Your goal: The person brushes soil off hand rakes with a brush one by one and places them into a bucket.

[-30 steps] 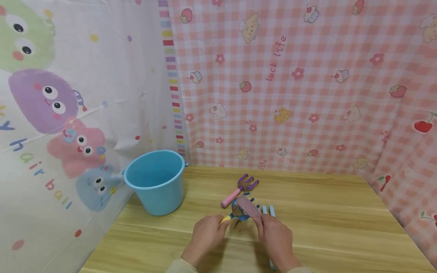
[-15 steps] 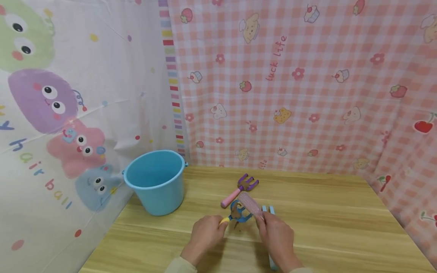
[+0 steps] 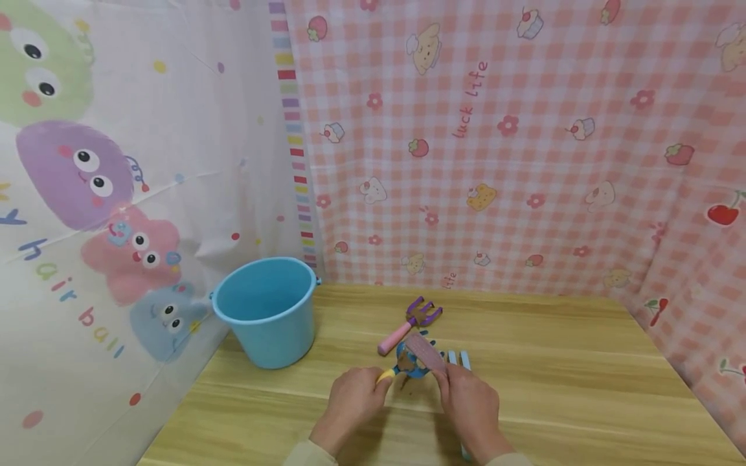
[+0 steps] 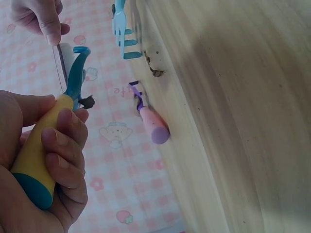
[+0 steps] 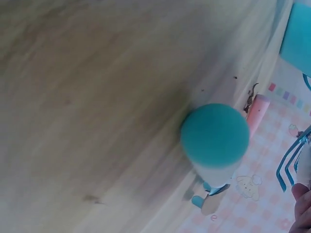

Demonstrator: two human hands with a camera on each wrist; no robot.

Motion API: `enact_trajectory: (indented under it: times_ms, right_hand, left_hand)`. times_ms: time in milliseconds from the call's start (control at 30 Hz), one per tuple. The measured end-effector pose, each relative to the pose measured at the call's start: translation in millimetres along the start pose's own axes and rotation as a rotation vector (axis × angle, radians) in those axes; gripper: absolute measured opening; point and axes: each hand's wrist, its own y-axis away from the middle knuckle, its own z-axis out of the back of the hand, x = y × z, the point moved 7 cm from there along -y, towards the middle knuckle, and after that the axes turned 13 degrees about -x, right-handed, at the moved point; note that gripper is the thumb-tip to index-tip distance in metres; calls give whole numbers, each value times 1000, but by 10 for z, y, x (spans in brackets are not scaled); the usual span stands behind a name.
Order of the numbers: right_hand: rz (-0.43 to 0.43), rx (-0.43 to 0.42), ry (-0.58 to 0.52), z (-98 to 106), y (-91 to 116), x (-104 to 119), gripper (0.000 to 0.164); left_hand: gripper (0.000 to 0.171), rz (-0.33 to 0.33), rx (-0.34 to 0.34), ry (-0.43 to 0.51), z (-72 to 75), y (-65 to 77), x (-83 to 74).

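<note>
In the head view my left hand [image 3: 357,400] grips the yellow handle of a small blue hand rake [image 3: 402,366]. Its fingers wrap round that handle [image 4: 38,148] in the left wrist view. Brown dirt clings to the rake's head, and a dark clump [image 4: 87,102] shows beside it. My right hand [image 3: 471,402] pinches a flat, stiff-looking mauve piece [image 3: 424,349] with a textured face; its exact kind is unclear. That piece lies across the rake's head, hiding part of it. Whether the two touch cannot be told.
A purple fork with a pink handle [image 3: 396,338] lies dirty behind the hands. A light blue rake [image 3: 464,360] lies partly under my right hand. The blue bucket [image 3: 274,336] stands at left on the wooden table [image 3: 583,388]. Dirt crumbs [image 4: 156,73] lie on the tabletop.
The mauve piece shifted right, uncovering more of the rake's head, then came back over it. The rake's head tilted slightly between frames. Both grips stayed the same.
</note>
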Motion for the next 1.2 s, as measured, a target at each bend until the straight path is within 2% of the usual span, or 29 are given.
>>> enact_trajectory:
  times_ms: [133, 300, 367, 467, 600, 767, 933, 1200]
  right_hand:
    - [-30, 39, 19, -8, 6, -65, 21]
    - [-48, 18, -2, 44, -21, -59, 27]
    - [-32, -15, -25, 78, -39, 1, 25]
    - [37, -48, -60, 115, -48, 141, 20]
    - [77, -27, -69, 93, -13, 231, 21]
    - [14, -8, -38, 33, 25, 128, 26]
    - [-8, -23, -33, 25, 35, 45, 28]
    - [-24, 2, -18, 23, 44, 1, 20]
  left_hand:
    - [25, 2, -1, -9, -5, 0, 22]
    - [25, 13, 29, 3, -23, -11, 35]
    - [26, 16, 38, 8, -29, -13, 38]
    - [27, 10, 37, 12, -27, -17, 36]
    - [27, -3, 22, 15, -14, -26, 18]
    - [29, -4, 43, 19, -30, -16, 3]
    - [26, -10, 44, 9, -53, -3, 1]
    - [22, -13, 26, 29, -51, 3, -7]
